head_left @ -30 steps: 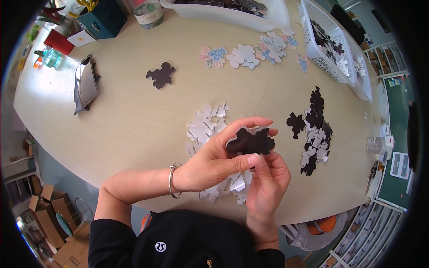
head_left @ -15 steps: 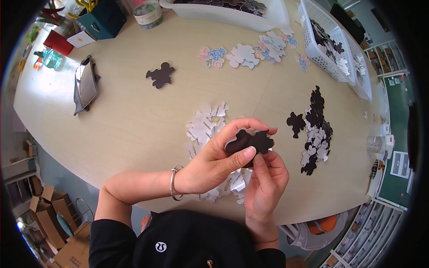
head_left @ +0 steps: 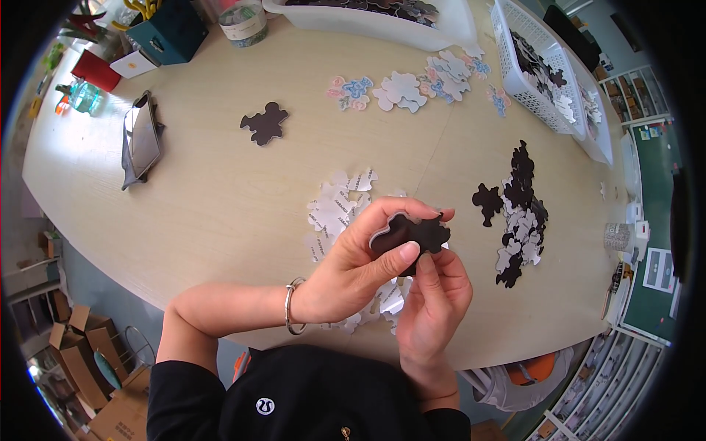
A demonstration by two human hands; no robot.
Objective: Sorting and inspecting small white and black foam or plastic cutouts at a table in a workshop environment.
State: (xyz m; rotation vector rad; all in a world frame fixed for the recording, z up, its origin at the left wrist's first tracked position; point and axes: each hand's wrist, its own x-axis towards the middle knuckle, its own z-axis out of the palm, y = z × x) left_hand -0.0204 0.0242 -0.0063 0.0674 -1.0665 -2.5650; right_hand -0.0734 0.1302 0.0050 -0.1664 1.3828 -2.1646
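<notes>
My left hand (head_left: 346, 272) is closed around a dark, wavy-edged die-cut piece (head_left: 430, 234), its thumb pressed on the face and its fingers behind. My right hand (head_left: 435, 298) pinches the lower edge of the same piece between thumb and fingertips. Whether more than one layer is held cannot be made out. Beneath my hands lies a heap of white printed backing-paper scraps (head_left: 331, 209), partly covered by them. A loose pile of black and white cut-outs (head_left: 522, 220) spreads to the right. One single black cut-out (head_left: 265, 123) lies at the upper left.
Floral cut-outs (head_left: 355, 93) and pale ones (head_left: 401, 92) lie toward the far side. Behind them stands a white tray (head_left: 460, 33); a white basket (head_left: 518, 84) of pieces stands at far right. A grey pouch-like object (head_left: 142, 143), teal box (head_left: 168, 35) and tape roll (head_left: 243, 26) are left.
Both hands keep their hold on the dark piece. My right hand and wrist have shifted very slightly left; the things on the table look unmoved.
</notes>
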